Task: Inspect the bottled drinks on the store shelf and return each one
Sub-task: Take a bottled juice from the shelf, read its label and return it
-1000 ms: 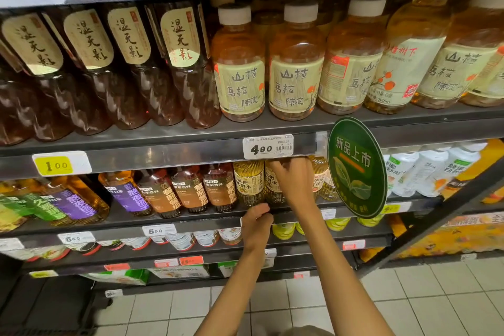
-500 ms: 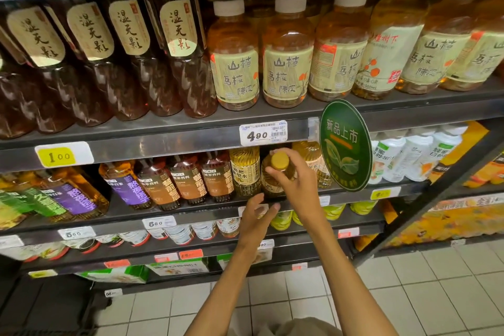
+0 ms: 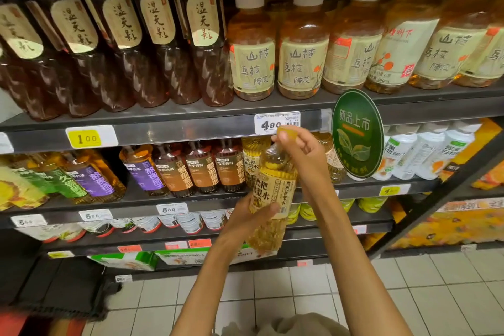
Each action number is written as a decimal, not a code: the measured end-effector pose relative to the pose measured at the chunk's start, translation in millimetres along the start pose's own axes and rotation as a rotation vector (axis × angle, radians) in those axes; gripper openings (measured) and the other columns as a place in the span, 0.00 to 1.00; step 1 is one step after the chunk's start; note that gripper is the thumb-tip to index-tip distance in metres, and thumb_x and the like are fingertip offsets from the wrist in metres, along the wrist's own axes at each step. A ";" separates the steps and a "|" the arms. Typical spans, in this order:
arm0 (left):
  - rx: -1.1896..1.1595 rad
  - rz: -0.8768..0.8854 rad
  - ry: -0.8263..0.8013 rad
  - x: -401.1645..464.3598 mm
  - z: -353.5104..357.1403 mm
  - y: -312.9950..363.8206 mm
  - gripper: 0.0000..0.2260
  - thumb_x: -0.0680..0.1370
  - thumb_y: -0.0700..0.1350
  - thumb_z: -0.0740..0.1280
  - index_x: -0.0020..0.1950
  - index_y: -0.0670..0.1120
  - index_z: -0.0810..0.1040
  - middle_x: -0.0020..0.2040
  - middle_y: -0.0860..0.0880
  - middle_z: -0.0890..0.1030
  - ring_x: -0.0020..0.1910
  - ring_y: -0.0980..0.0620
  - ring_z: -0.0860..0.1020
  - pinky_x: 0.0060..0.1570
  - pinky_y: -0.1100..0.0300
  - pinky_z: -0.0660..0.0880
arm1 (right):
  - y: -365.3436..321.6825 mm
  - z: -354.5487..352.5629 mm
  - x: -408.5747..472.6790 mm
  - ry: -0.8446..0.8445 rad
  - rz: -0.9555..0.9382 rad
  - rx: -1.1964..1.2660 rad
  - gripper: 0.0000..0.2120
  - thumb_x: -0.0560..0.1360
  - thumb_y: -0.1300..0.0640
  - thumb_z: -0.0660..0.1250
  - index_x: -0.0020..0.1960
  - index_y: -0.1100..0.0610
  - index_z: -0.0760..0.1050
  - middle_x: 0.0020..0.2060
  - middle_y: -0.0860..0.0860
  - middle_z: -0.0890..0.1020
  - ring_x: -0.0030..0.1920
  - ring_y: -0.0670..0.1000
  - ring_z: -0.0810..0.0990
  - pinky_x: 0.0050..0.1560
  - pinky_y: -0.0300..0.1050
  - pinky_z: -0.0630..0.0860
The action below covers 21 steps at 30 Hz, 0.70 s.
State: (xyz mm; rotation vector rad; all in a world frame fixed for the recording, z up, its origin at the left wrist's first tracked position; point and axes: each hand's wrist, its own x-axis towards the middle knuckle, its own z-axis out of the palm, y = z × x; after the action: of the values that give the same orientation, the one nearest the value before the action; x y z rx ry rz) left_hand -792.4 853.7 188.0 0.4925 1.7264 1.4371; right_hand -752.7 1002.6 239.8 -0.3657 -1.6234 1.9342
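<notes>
A yellow-capped bottle of golden drink with a tan label is held upright in front of the second shelf, clear of its row. My right hand grips its neck just under the cap. My left hand holds its lower body, thumb across the label. More bottles of the same drink stand on the shelf behind it.
The upper shelf carries dark brown bottles and amber white-capped bottles. A round green sign sticks out right of my hands. White bottles stand further right. Lower shelves hold cans, with tiled floor below.
My right hand pulled the golden bottle off the second shelf toward me. My left hand left the shelf edge and took hold of the bottle's lower part.
</notes>
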 end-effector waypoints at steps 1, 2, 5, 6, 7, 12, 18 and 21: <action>-0.032 -0.013 -0.014 -4.8 0.3 1.1 0.19 0.64 0.64 0.73 0.51 0.63 0.74 0.49 0.64 0.81 0.54 0.59 0.78 0.61 0.50 0.70 | -1.5 0.6 0.4 -0.013 0.019 -0.005 0.14 0.72 0.48 0.71 0.55 0.53 0.78 0.45 0.49 0.85 0.47 0.44 0.82 0.48 0.35 0.77; -0.063 -0.021 -0.029 -9.5 0.6 2.5 0.18 0.63 0.65 0.71 0.50 0.63 0.75 0.47 0.65 0.82 0.52 0.61 0.79 0.62 0.49 0.69 | -1.9 1.0 -0.4 -0.030 0.036 -0.006 0.15 0.73 0.47 0.70 0.56 0.53 0.78 0.45 0.46 0.85 0.48 0.43 0.82 0.49 0.34 0.76; -0.138 -0.056 -0.104 -24.4 -1.4 12.0 0.13 0.63 0.70 0.68 0.45 0.69 0.80 0.44 0.67 0.83 0.46 0.66 0.80 0.56 0.55 0.74 | 0.2 4.3 -6.6 -0.085 0.099 0.044 0.17 0.74 0.47 0.66 0.59 0.54 0.74 0.47 0.45 0.84 0.50 0.45 0.82 0.48 0.38 0.78; -0.173 -0.062 -0.147 -28.4 -2.8 15.4 0.14 0.63 0.71 0.66 0.45 0.69 0.80 0.46 0.66 0.83 0.48 0.65 0.81 0.51 0.59 0.77 | 1.2 6.1 -8.7 -0.102 0.130 0.111 0.16 0.74 0.48 0.66 0.58 0.53 0.73 0.49 0.50 0.84 0.51 0.50 0.82 0.49 0.44 0.79; -0.213 -0.063 -0.175 -30.9 -4.0 17.3 0.17 0.63 0.72 0.65 0.47 0.68 0.80 0.49 0.63 0.83 0.50 0.63 0.81 0.48 0.61 0.78 | 0.6 8.2 -10.6 -0.114 0.156 0.196 0.14 0.75 0.49 0.65 0.57 0.53 0.72 0.49 0.54 0.84 0.51 0.56 0.82 0.50 0.50 0.79; -0.424 -0.029 -0.244 -37.9 -3.5 31.1 0.28 0.64 0.72 0.66 0.58 0.59 0.80 0.60 0.51 0.81 0.61 0.51 0.78 0.53 0.57 0.78 | -21.3 12.9 -12.4 -0.119 0.114 0.429 0.15 0.75 0.50 0.66 0.55 0.60 0.72 0.43 0.55 0.84 0.45 0.56 0.82 0.46 0.50 0.80; -0.590 0.024 -0.469 -55.9 -4.4 45.1 0.25 0.75 0.63 0.63 0.67 0.51 0.75 0.62 0.44 0.79 0.61 0.44 0.78 0.60 0.46 0.74 | -54.6 18.4 -6.9 -0.197 0.153 0.606 0.15 0.80 0.49 0.58 0.58 0.57 0.75 0.40 0.52 0.85 0.43 0.53 0.85 0.41 0.47 0.81; -0.528 0.067 -0.354 -70.9 -6.1 56.2 0.26 0.67 0.64 0.71 0.61 0.54 0.80 0.58 0.44 0.82 0.54 0.44 0.82 0.50 0.49 0.79 | -58.9 17.0 -3.8 -0.233 0.207 0.685 0.19 0.78 0.46 0.59 0.59 0.59 0.75 0.41 0.53 0.84 0.46 0.54 0.85 0.44 0.49 0.81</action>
State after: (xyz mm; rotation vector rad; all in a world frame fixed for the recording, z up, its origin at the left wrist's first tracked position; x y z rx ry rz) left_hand -766.5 813.2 265.0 0.4793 1.0101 1.6618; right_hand -744.0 991.9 299.7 -0.0266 -0.9716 2.6175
